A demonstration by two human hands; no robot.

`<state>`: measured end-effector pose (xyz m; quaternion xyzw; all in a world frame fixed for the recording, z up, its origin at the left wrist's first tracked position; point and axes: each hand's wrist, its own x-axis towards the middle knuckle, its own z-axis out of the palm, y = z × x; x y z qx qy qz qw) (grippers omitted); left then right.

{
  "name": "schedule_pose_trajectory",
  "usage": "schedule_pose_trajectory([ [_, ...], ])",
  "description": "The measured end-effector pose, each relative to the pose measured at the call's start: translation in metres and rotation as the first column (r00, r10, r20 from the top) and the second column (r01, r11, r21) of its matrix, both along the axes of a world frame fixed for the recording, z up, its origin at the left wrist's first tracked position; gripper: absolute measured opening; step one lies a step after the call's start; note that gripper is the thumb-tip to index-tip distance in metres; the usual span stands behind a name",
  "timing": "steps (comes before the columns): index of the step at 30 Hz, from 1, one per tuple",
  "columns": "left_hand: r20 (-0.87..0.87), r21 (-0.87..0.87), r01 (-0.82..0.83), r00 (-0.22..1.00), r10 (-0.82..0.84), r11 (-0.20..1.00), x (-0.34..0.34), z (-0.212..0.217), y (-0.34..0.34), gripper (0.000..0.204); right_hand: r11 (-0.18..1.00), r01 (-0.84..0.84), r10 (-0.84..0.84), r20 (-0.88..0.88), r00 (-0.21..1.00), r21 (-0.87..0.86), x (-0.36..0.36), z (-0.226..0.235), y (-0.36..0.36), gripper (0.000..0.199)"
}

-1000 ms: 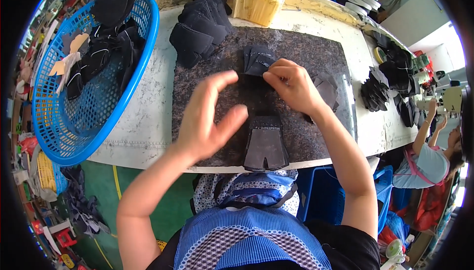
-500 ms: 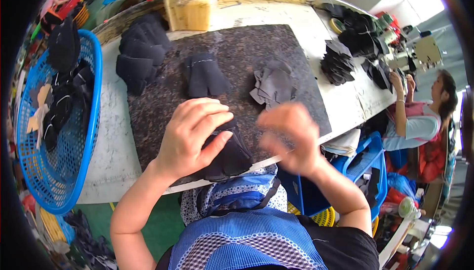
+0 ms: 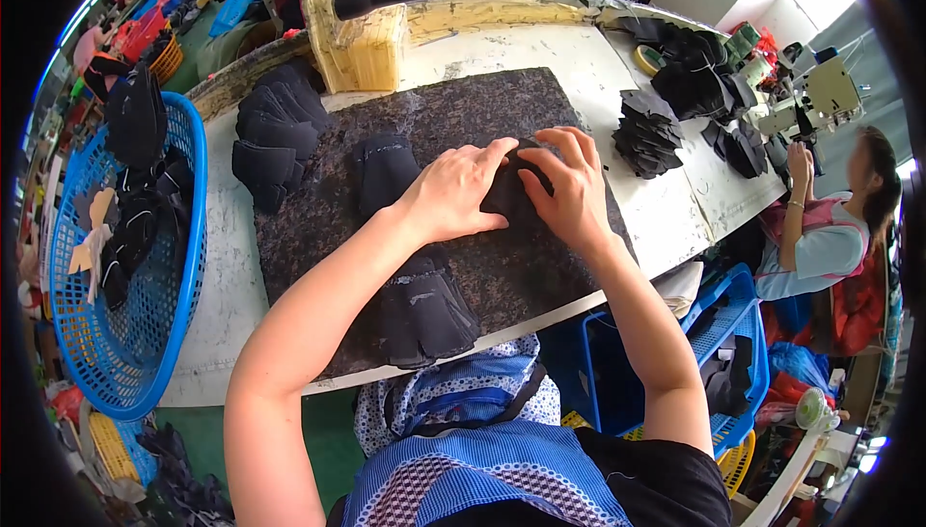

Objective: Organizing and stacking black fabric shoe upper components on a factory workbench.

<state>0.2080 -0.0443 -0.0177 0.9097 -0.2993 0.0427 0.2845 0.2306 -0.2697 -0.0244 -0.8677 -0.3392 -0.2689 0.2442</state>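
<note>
The left hand [image 3: 446,194] and the right hand [image 3: 571,194] reach in from both sides to a small pile of dark cloth pieces [image 3: 514,182]. The pile lies between them on a dark speckled board [image 3: 463,93]. The left hand's thumb and fingers are wide apart at the pile's left side. The right hand's fingers bend down over the other side, but I cannot tell if they pinch anything. Maybe the two hands make a fence so the flat pieces do not slide about.

Just left of the left hand is a stack of black pieces [image 3: 386,168], partly hidden by it. A split-ended black stack [image 3: 429,315] sits below the left hand, close to the body, perhaps so it is easy to reach. More black pieces [image 3: 280,132] fan out past the left hand, and a jagged dark stack [image 3: 648,136] is right of the right hand.

The board rests on a white, scuffed table [image 3: 222,334], maybe to give a hard, flat spot. Far left of the left hand is a blue basket [image 3: 183,267]. Well to the right of the right hand, a co-worker [image 3: 815,238] sits by a sewing machine [image 3: 825,93]. The floor [image 3: 207,464] is green.
</note>
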Motion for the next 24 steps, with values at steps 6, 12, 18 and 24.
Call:
schedule_pose_trajectory([
  [6, -0.031, -0.058, -0.001, 1.000, -0.001, 0.998, -0.004, 0.000, -0.001, 0.100, 0.994, -0.087, 0.090, -0.039, 0.995, 0.065, 0.016, 0.005, 0.005, 0.013],
  [12, 0.003, -0.045, 0.043, 0.999, -0.043, 0.998, -0.014, -0.005, 0.001, 0.063, 0.785, -0.015, 0.333, -0.401, 0.853, 0.619, -0.039, 0.020, -0.013, 0.003],
  [18, 0.120, -0.287, 0.017, 0.993, 0.018, 0.958, -0.056, 0.035, 0.009, 0.051, 0.810, 0.069, 0.105, -0.260, 0.960, 0.583, -0.088, 0.072, -0.026, 0.006],
  [24, -0.398, -0.404, -0.153, 0.917, -0.023, 0.902, -0.221, 0.064, 0.024, 0.016, 0.832, -0.080, 0.550, -0.797, 0.250, 0.549, -0.172, 0.080, 0.007, 0.025],
])
